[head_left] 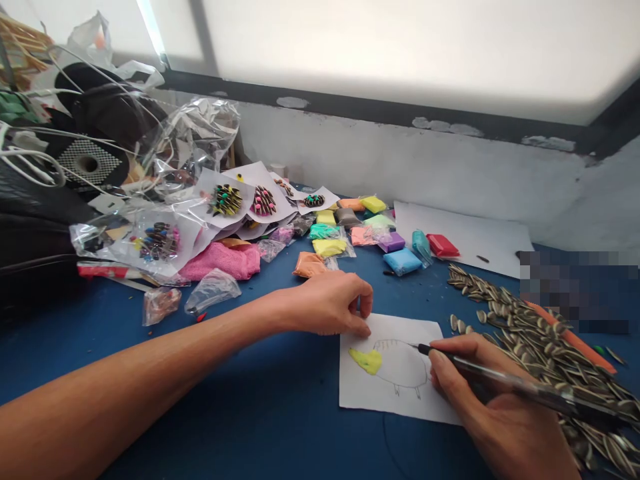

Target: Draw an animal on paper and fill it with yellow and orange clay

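My right hand (500, 400) is closed around a black pen (480, 368), whose tip meets the drawing. A small white sheet of paper (360, 393) lies under it on the blue table. On the sheet is an outlined animal with short legs, strokes along its back and a yellow clay-like head (369, 361). My left hand (335, 303) holds the sheet at its upper left corner, fingers curled and thumb on the paper; the far fingers are partly hidden. Sunflower seeds (540, 340) lie in a loose pile beside my right hand.
Coloured clay packets (403, 261) lie behind the sheet. Finished seed figures on paper (227, 200), a pink cloth (223, 260) and plastic bags (200, 133) crowd the left. A larger white sheet (465, 233) lies by the wall. An orange strip (575, 340) crosses the seeds.
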`<action>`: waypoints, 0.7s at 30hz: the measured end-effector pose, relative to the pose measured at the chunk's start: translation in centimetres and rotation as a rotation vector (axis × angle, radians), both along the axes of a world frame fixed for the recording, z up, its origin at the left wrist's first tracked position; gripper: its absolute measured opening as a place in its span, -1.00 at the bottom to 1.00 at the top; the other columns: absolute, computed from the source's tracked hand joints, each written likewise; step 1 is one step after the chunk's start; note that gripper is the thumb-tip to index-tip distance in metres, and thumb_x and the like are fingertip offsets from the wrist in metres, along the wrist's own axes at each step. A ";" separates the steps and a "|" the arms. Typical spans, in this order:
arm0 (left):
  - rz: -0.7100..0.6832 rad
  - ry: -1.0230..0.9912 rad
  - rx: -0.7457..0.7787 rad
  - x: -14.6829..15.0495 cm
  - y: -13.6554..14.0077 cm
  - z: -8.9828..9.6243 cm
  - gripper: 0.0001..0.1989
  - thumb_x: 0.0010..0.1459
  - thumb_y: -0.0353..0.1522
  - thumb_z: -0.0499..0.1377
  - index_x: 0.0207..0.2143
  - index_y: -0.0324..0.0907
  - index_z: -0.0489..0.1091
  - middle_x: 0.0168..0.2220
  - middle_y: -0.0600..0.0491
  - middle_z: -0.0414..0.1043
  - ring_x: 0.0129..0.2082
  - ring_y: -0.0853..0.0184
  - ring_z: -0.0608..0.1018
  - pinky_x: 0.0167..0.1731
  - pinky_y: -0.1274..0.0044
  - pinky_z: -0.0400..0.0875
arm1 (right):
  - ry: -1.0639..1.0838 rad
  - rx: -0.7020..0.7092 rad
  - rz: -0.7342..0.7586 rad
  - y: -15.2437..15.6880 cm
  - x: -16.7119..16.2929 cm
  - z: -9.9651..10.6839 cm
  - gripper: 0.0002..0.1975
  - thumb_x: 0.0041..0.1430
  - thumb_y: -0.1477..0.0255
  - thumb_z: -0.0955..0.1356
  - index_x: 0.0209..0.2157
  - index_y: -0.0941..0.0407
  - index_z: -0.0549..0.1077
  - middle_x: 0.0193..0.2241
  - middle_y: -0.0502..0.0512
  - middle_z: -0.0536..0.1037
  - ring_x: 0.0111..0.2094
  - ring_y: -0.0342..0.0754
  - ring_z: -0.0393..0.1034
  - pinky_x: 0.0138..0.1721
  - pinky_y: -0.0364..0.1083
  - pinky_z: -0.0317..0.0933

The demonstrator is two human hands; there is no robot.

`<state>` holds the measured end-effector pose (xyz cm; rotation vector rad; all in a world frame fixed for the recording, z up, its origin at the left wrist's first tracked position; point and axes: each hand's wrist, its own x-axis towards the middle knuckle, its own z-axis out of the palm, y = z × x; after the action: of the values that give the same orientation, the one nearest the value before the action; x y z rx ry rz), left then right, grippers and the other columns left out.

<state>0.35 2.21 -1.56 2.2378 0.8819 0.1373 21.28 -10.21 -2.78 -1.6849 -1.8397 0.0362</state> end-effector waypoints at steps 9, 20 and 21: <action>-0.005 -0.016 0.005 0.0 0.1 -0.2 -0.71 -0.02 -0.21 0.28 -0.27 -0.17 0.43 -0.46 0.14 0.42 -0.46 0.42 0.40 -0.46 0.57 0.15 | -0.066 -0.048 0.030 -0.4 0.8 -0.8 -0.85 0.21 0.25 0.31 -0.34 -0.01 0.47 -0.45 -0.09 0.62 -0.43 -0.09 0.55 -0.56 -0.19 0.32; -0.002 0.011 0.016 0.1 0.2 -0.3 -0.65 -0.02 -0.18 0.28 -0.21 -0.16 0.42 -0.46 0.14 0.42 -0.46 0.41 0.41 -0.43 0.56 0.14 | -0.047 -0.057 0.047 -0.1 0.5 -0.7 -0.81 0.21 0.22 0.31 -0.34 -0.01 0.51 -0.41 -0.06 0.63 -0.41 -0.06 0.56 -0.54 -0.18 0.35; -0.004 0.010 0.015 0.1 0.2 -0.3 -0.65 -0.02 -0.18 0.28 -0.21 -0.16 0.42 -0.46 0.14 0.42 -0.46 0.41 0.41 -0.44 0.56 0.15 | -0.033 -0.068 0.047 -0.1 0.4 -0.6 -0.81 0.21 0.23 0.31 -0.34 -0.01 0.51 -0.41 -0.06 0.63 -0.42 -0.06 0.56 -0.54 -0.18 0.35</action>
<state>0.41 2.41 -1.85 2.2564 0.8840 0.1317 21.65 -10.29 -3.42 -1.6972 -1.9225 0.0920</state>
